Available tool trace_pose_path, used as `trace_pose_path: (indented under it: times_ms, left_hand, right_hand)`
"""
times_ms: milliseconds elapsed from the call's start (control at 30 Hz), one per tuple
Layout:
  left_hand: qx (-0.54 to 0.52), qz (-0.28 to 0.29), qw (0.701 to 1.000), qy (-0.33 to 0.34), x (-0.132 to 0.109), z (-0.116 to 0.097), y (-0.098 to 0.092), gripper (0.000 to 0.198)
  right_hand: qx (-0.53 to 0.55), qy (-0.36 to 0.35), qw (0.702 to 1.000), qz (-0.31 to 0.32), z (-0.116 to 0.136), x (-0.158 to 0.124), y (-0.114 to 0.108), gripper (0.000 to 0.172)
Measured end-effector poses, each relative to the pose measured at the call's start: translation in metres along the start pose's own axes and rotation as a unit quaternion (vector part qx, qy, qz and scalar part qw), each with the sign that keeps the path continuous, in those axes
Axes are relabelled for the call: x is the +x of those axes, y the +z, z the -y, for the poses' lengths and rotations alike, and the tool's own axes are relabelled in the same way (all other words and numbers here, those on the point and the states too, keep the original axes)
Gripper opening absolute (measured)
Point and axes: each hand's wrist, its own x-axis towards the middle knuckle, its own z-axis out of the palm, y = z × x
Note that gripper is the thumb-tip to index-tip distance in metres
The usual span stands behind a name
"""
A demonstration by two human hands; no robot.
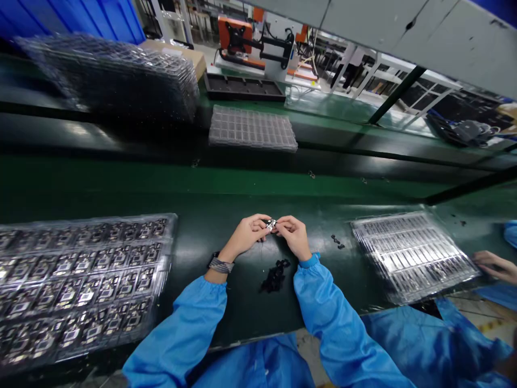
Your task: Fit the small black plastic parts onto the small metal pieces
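Observation:
Both hands meet over the dark green bench, with a small silver-and-black electronic part between their fingertips. My left hand pinches its left side; my right hand has fingers closed on its right side. Just below the hands lies a loose pile of small black pieces. A few more black pieces rest to the right of my right hand. At the left, a clear tray holds rows of small circuit boards. On the right stands a stack of clear trays with narrow slots.
Behind the bench, an empty clear tray sits on a conveyor. Tall stacked trays stand at the back left, near a black tray. A co-worker's hand touches the right tray stack's edge area.

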Motion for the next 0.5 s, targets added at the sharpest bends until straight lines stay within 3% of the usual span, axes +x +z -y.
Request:
trace_pose_path:
  times_ms: [500]
  left_hand:
    - [-0.002,0.019,1.0,-0.015,-0.0016,-0.0059,-0.002,0.039]
  right_hand:
    - [-0.009,0.008,1.0,0.024,0.0042,-0.0016,-0.0027,0.035]
